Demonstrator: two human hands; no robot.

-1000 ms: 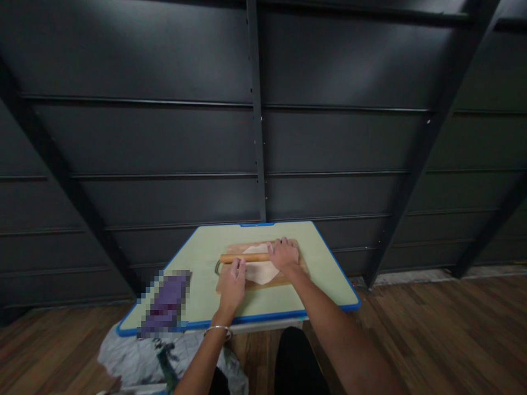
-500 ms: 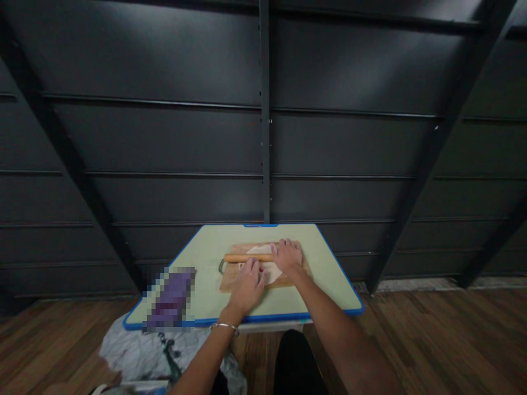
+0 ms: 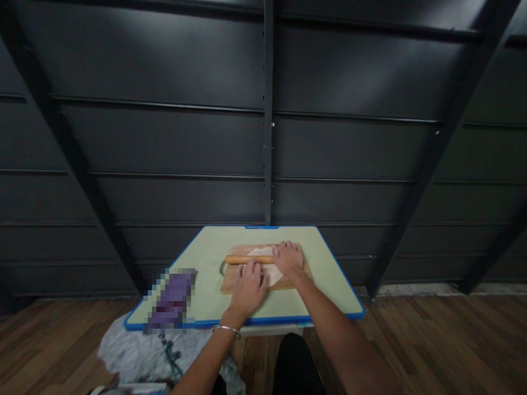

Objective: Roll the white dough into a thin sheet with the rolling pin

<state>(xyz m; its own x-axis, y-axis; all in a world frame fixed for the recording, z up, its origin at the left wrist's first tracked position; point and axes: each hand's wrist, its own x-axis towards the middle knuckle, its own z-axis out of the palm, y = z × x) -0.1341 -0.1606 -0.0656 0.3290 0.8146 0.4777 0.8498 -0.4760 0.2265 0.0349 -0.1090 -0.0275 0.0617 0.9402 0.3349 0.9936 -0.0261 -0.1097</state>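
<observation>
A wooden rolling pin (image 3: 249, 259) lies crosswise over a thin, pale sheet of dough (image 3: 275, 274) on a wooden cutting board (image 3: 229, 284). My left hand (image 3: 249, 285) rests on the near side of the pin, its fingers apart and their tips close to the pin or touching it. Over the pin's right end lies my right hand (image 3: 290, 259), gripping it from above and hiding that end. Part of the dough is covered by both hands.
The board sits on a pale green table (image 3: 329, 285) with a blue rim. A blurred purple item (image 3: 173, 296) lies at the table's left. Grey crumpled sheeting (image 3: 135, 345) is below, beside a wooden floor (image 3: 436, 340). A dark panelled wall (image 3: 349, 148) stands behind.
The view has shifted very slightly. My left hand has moved a little toward me and right relative to the pin; the right hand stays over the pin's right end.
</observation>
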